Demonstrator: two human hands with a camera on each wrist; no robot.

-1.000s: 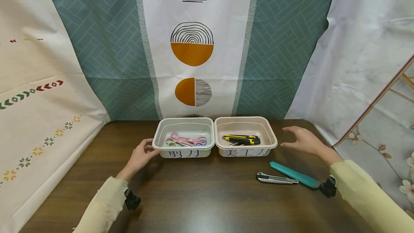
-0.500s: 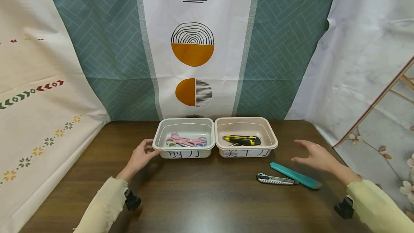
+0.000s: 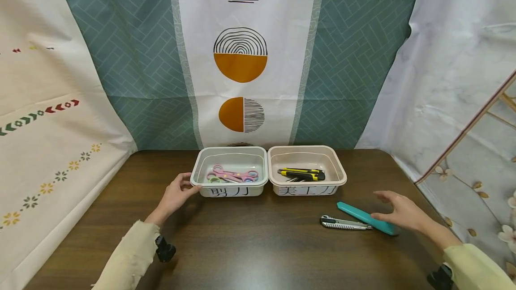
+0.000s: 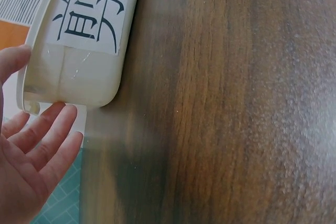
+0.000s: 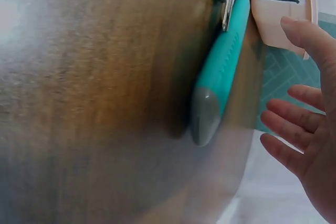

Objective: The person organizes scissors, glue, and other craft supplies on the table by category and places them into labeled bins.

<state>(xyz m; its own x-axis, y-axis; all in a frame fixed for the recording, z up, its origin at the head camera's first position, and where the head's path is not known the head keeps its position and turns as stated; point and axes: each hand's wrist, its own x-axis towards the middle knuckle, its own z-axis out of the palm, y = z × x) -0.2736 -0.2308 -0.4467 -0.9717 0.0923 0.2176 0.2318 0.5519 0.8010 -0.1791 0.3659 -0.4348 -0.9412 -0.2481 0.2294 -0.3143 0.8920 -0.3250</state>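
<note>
My left hand (image 3: pixel 178 190) rests against the left front corner of the pale grey tray (image 3: pixel 196 170), thumb by the rim and fingers relaxed (image 4: pixel 50 129). The tray (image 4: pixel 79 72) holds pink scissors (image 3: pixel 231 175). My right hand (image 3: pixel 397 211) hovers with spread fingers over the near end of a teal utility knife (image 3: pixel 364 217) that lies on the table. In the right wrist view the hand (image 5: pixel 304 129) is beside the teal knife (image 5: pixel 220 77) and apart from it. A silver utility knife (image 3: pixel 344 223) lies just left of the teal one.
A pinkish tray (image 3: pixel 340 171) with yellow-and-black utility knives (image 3: pixel 300 173) stands beside the grey one, both labelled on the front. The dark wooden table (image 3: pixel 250 245) is backed by hanging patterned cloths (image 3: pixel 133 79). Its right edge is close to my right hand.
My right hand has come down and nearer, from beside the pinkish tray to over the teal knife. The left hand has stayed at the grey tray's corner.
</note>
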